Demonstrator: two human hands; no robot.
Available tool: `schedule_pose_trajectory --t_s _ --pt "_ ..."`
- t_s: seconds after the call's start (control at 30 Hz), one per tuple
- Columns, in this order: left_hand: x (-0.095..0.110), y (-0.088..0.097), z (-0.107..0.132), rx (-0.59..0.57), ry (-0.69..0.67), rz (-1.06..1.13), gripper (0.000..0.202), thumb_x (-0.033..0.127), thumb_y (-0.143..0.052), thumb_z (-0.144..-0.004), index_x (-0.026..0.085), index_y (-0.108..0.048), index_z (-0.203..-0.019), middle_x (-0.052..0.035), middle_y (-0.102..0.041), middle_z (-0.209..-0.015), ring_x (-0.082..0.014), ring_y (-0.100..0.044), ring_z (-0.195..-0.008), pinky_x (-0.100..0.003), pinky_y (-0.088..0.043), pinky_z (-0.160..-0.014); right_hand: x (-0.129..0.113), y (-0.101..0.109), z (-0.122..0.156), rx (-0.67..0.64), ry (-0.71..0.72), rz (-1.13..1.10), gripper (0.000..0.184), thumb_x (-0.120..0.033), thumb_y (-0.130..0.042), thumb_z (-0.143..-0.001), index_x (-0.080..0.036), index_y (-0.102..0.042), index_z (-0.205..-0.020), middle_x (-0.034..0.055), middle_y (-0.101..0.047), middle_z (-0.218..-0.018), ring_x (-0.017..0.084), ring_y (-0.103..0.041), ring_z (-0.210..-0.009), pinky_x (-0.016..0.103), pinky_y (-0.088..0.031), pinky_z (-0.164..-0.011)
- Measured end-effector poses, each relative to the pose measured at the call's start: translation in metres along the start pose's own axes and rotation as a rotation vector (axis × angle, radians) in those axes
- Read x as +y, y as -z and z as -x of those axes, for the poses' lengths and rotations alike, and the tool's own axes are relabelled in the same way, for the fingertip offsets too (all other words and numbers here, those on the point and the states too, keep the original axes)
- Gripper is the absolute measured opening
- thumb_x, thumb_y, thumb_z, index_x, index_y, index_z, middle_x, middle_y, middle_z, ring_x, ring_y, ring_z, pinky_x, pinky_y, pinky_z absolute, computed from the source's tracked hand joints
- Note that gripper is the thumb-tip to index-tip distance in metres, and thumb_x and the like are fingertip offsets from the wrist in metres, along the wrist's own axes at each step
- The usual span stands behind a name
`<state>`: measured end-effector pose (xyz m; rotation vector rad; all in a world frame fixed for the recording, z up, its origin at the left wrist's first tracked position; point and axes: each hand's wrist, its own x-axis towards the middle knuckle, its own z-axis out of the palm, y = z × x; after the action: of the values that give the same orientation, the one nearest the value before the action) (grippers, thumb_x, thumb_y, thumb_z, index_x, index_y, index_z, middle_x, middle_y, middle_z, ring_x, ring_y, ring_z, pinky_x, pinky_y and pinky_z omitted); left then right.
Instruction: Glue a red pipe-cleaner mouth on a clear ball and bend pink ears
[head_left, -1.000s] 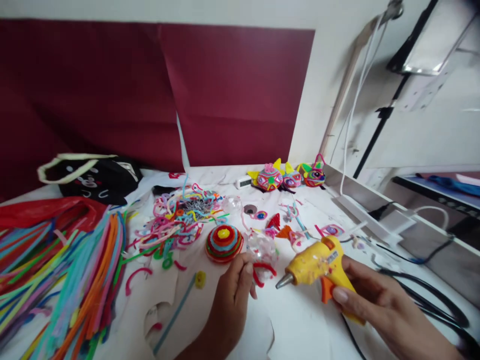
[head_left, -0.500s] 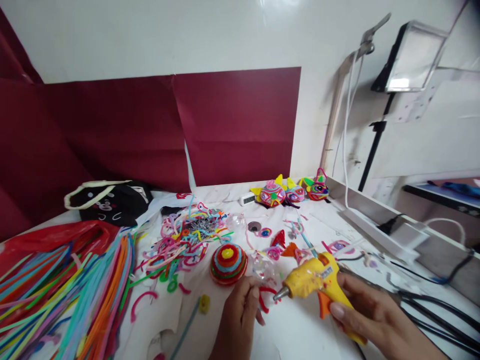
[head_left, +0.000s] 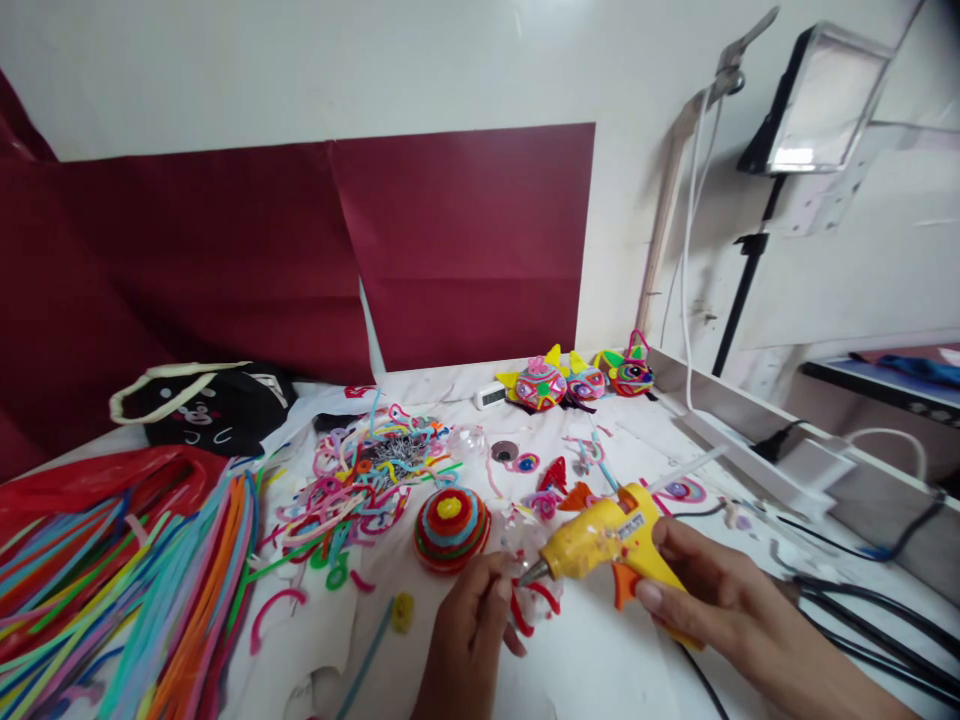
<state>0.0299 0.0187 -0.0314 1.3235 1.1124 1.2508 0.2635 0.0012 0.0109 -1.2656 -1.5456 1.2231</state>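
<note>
Right hand [head_left: 705, 600] has swung the yellow glue gun [head_left: 600, 535] leftward, its nozzle now touching the clear ball [head_left: 529, 590] steadied by the left hand [head_left: 469, 640].

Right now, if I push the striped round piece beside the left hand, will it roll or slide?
The striped dome probably slides rather than rolls: it seems to sit flat-side down on the white table. It looks wound from fuzzy pipe cleaner, so likely light, soft and grippy, not slippery.

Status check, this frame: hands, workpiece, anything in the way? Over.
Left hand pinching clear ball. Right hand gripping glue gun, nozzle at ball. Striped dome close beside, not blocking.
</note>
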Motion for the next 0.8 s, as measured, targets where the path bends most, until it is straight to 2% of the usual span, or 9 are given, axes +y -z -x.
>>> schedule_pose_trajectory --t_s 0.17,0.4,0.57,0.8 --pt "0.000 0.002 -0.002 -0.013 0.033 0.003 0.043 0.057 -0.057 -0.082 0.015 -0.066 -0.086 -0.0020 -0.060 -0.066 -0.0118 -0.055 -0.053 -0.023 -0.049 -0.049 0.008 -0.002 -0.003 0.038 -0.013 -0.027 0.035 -0.054 -0.059 -0.083 -0.022 -0.059 -0.096 0.0030 -0.058 -0.088 0.018 -0.052 -0.079 0.024 -0.045 -0.066" --pt "0.003 0.002 -0.001 0.033 0.038 -0.034 0.046 0.057 -0.058 -0.081 0.015 -0.065 -0.101 -0.0016 -0.061 -0.064 -0.0134 -0.058 -0.054 -0.024 -0.051 -0.052 0.026 -0.005 -0.005 0.123 -0.022 -0.031 0.032 -0.051 -0.065 -0.081 -0.023 -0.060 -0.095 0.0015 -0.054 -0.086 0.017 -0.051 -0.079 0.023 -0.047 -0.065" --pt "0.000 0.001 0.000 0.114 0.044 -0.026 0.046 0.055 -0.061 -0.080 0.017 -0.063 -0.106 0.0001 -0.059 -0.067 -0.0136 -0.060 -0.053 -0.026 -0.053 -0.053 0.023 -0.008 -0.004 0.156 -0.024 -0.049 0.035 -0.052 -0.071 -0.073 -0.022 -0.061 -0.087 0.0017 -0.057 -0.083 0.018 -0.055 -0.078 0.024 -0.050 -0.065" --pt "-0.004 -0.001 -0.002 0.150 -0.005 0.039 0.044 0.053 -0.063 -0.080 0.021 -0.053 -0.109 0.0027 -0.050 -0.070 -0.0130 -0.057 -0.056 -0.024 -0.053 -0.050 0.021 -0.010 -0.003 0.177 0.016 -0.069 0.029 -0.050 -0.067 -0.079 -0.023 -0.062 -0.089 0.0032 -0.061 -0.088 0.021 -0.059 -0.086 0.026 -0.053 -0.073"
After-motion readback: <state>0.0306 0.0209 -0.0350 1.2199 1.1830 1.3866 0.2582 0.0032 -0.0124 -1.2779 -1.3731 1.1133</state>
